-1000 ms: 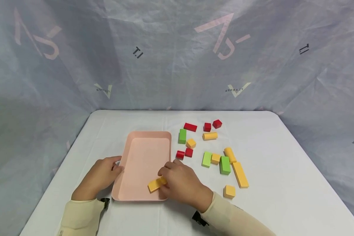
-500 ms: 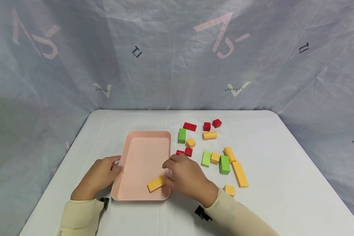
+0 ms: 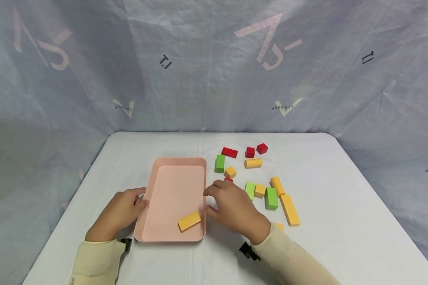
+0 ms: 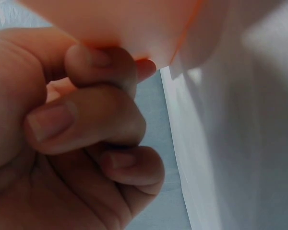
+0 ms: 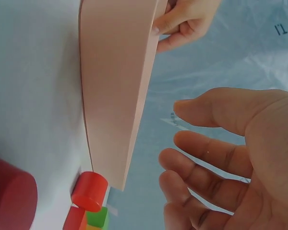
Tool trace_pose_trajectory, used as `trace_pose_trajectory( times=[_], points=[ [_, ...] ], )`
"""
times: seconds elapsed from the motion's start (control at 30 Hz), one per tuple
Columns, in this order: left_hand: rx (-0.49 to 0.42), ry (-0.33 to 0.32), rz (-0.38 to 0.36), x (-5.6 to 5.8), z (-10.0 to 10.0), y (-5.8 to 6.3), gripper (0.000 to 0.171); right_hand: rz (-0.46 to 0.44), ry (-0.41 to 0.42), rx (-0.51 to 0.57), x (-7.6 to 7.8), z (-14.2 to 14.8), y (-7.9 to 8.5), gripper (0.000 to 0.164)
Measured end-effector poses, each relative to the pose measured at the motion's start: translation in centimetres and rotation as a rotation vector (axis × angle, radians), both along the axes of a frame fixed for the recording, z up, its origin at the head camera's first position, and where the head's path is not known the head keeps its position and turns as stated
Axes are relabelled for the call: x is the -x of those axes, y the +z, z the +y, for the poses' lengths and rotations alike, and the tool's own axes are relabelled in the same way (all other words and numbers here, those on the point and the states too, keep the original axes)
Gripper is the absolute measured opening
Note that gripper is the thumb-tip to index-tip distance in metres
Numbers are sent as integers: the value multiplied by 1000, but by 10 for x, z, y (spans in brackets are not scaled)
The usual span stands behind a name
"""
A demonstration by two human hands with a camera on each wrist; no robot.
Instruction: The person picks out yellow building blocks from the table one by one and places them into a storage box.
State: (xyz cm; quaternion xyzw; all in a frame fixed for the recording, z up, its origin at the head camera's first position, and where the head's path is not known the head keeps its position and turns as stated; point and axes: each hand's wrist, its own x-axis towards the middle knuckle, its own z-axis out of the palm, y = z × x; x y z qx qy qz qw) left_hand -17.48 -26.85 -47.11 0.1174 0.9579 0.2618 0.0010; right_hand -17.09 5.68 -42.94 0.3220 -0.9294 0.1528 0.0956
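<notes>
A shallow pink tray point(image 3: 174, 159) lies on the white table, holding one yellow rectangular block point(image 3: 189, 221) near its front right corner. My left hand point(image 3: 123, 211) grips the tray's left wall, with the thumb at the rim and the other fingers curled on the outside; the left wrist view shows them against the tray's underside. Just past the right rim hovers my right hand point(image 3: 235, 208), fingers spread and loosely bent, with nothing between them. Beneath it, the right wrist view shows a red cylinder point(image 5: 90, 191) beside the tray and a darker red round block point(image 5: 12, 195).
Right of the tray lie loose blocks: green ones point(image 3: 271, 198), yellow cylinders point(image 3: 277, 186), a long yellow block point(image 3: 290, 210) and red cubes point(image 3: 262, 148) at the back. My right wrist partly covers a yellow cube point(image 3: 279, 226). Grey fabric point(image 3: 214, 79) hangs behind the table.
My right hand let go of the yellow rectangular block inside the tray and moved right, over the rim. The block stays in the tray. My left hand has not moved.
</notes>
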Motion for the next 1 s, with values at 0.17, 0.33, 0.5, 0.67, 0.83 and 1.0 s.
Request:
trace_pose_trajectory(
  times=[0.17, 0.33, 0.5, 0.67, 0.83, 1.0],
  points=[
    [-4, 8, -19, -1, 1, 2, 32, -6, -15, -11, 1, 3, 4, 28],
    [0, 15, -28, -1, 2, 4, 32, 9, -14, -4, 3, 8, 6, 28],
    [8, 13, -27, -1, 2, 4, 32, -28, -40, -13, 5, 16, 8, 30],
    [10, 6, -12, -1, 1, 3, 31, -83, -93, -49, 9, 22, 10, 32],
    [11, 7, -10, -1, 1, 3, 31, -99, -119, -67, 11, 28, 12, 35],
    [12, 10, -14, -1, 1, 1, 32, -112, -129, -78, 13, 32, 14, 40]
  ],
)
